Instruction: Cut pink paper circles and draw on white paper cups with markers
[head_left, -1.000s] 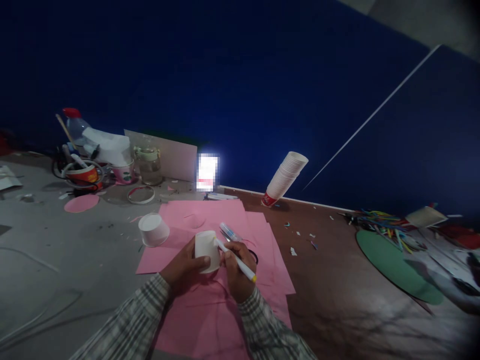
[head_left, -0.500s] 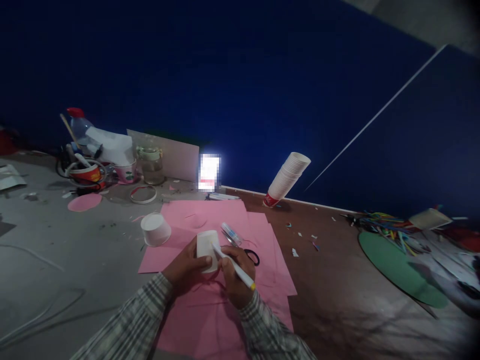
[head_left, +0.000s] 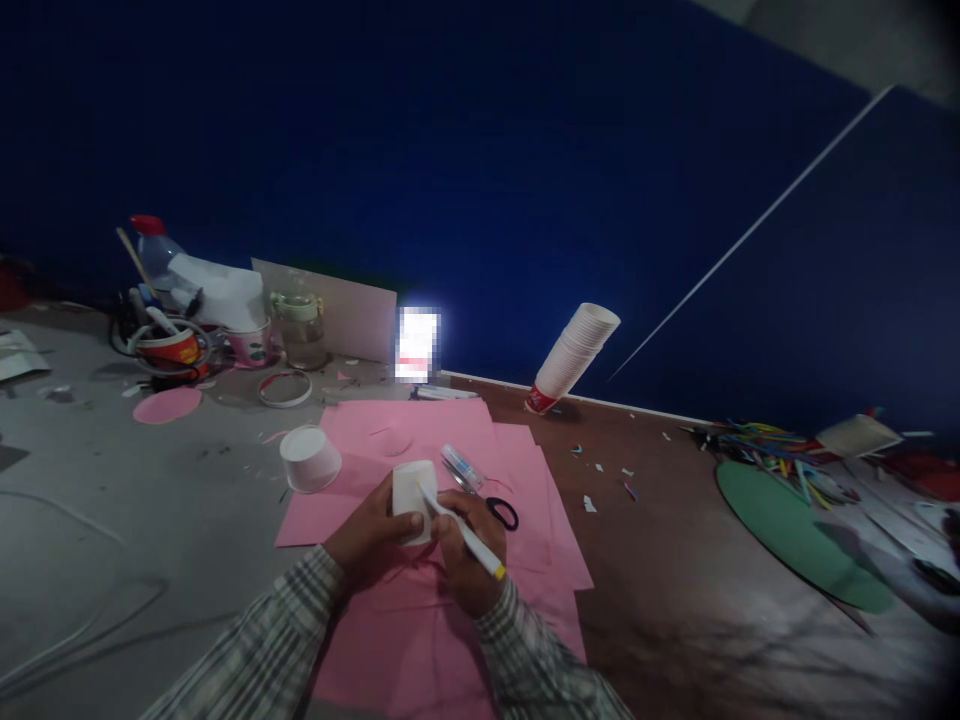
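My left hand [head_left: 366,538] is wrapped round a white paper cup [head_left: 411,497] held upside down over the pink paper sheets [head_left: 420,640]. My right hand [head_left: 463,560] grips a white marker with a yellow end [head_left: 466,535]; its tip touches the side of the cup. Just beyond my hands lie black-handled scissors [head_left: 501,512] and a clear glue tube [head_left: 461,467] on the pink paper. A second white cup [head_left: 308,458] sits upside down to the left.
A leaning stack of paper cups [head_left: 574,356] stands at the back. At the far left are a bottle [head_left: 159,252], mugs and a jar [head_left: 301,329]. A green paper disc [head_left: 795,528] and coloured sticks [head_left: 757,445] lie on the right.
The marker tip has slid left and down across the cup's side, and my right hand shifted slightly left with it. The cup and my left hand stayed nearly still.
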